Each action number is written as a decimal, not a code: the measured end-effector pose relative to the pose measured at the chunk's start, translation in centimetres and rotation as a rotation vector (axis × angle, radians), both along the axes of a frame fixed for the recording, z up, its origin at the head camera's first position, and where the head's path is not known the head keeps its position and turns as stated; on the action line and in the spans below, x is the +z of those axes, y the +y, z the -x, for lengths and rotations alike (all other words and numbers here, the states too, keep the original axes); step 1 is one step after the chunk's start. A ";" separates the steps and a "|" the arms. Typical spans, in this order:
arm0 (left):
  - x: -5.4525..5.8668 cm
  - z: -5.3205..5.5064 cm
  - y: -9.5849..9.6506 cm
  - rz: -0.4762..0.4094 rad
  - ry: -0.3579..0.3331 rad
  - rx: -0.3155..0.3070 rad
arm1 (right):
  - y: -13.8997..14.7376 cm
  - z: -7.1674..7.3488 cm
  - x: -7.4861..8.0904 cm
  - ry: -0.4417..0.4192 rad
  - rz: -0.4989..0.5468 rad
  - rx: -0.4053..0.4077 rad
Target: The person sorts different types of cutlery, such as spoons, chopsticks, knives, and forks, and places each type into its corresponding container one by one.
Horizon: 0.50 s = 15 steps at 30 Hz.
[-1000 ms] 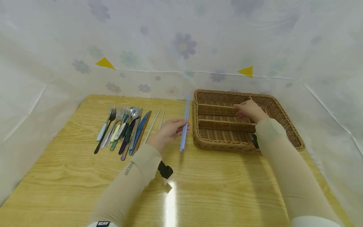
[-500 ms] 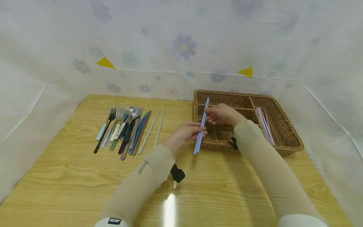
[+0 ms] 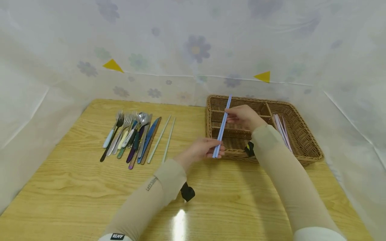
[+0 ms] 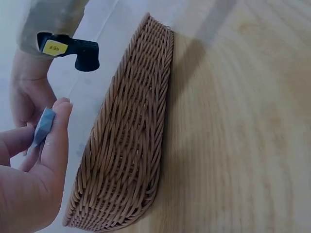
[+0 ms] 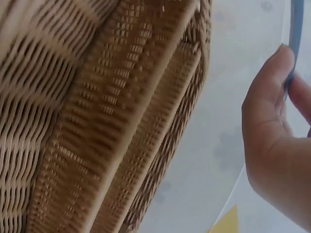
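A pair of light blue chopsticks slants over the left side of the wicker basket. My left hand pinches them near their lower ends, just past the basket's front left corner. Farther up, my right hand pinches them between thumb and fingers, above the divided compartments. In the left wrist view, the blunt ends of the chopsticks show between thumb and fingers. The right wrist view has a chopstick between the right thumb and fingertip. Pinkish chopsticks lie in the basket's right compartment.
Left on the wooden table is a cluster of forks, spoons and knives. Two pale green chopsticks lie beside it. Dividers split the basket's left part. A floral sheet hangs behind.
My left hand has carried the blue chopsticks rightward from beside the basket to over its left part. My right hand has come left from the basket's middle and taken hold of their upper part.
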<state>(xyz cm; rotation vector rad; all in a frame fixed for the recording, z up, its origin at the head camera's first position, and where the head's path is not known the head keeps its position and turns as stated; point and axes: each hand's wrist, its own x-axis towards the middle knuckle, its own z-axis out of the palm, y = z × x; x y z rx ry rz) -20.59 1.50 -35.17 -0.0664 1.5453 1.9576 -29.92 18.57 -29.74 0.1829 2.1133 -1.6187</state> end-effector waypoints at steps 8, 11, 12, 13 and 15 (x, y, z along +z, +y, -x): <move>0.2 -0.6 -0.1 -0.005 0.028 -0.030 | 0.3 -0.1 -0.1 0.002 -0.012 0.024; 0.1 -0.6 0.0 0.003 0.025 -0.022 | 0.1 -0.1 -0.4 0.010 -0.035 0.034; 0.1 -0.6 0.0 0.005 0.024 -0.019 | 0.1 -0.1 -0.5 0.009 -0.040 0.046; 0.1 -0.6 0.0 0.008 0.027 -0.018 | 0.1 0.0 -0.6 0.003 -0.044 0.062; 0.1 -0.6 0.1 0.012 0.031 -0.016 | 0.0 -0.1 -0.8 -0.019 -0.044 0.110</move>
